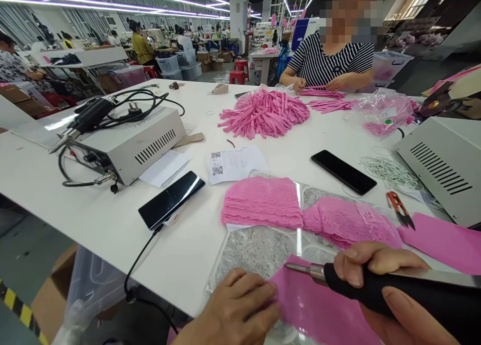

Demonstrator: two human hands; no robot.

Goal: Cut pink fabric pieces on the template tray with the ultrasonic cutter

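Observation:
My right hand [379,270] is closed around a black-handled tool [349,280] with a tapered metal tip, like a soldering or welding pen. Its tip meets the upper edge of a smooth pink fabric piece [319,310]. At the left edge of that piece, my left hand [240,310] has bent fingers gripping the cloth; the thumb is hidden. Under the fabric lies a clear plastic-covered board [251,249]. Just beyond are a stack of pink lace pieces [261,202] and a second, fanned lace stack [349,219]. Another smooth pink piece [443,239] lies to the right.
Orange thread snips [400,209], a black phone [343,172] and a grey box [443,164] stand right. At left are a corded phone [171,199] and a machine box [139,139] bearing a similar tool [90,119]. A co-worker [330,64] handles strips behind a pink strap pile [265,112].

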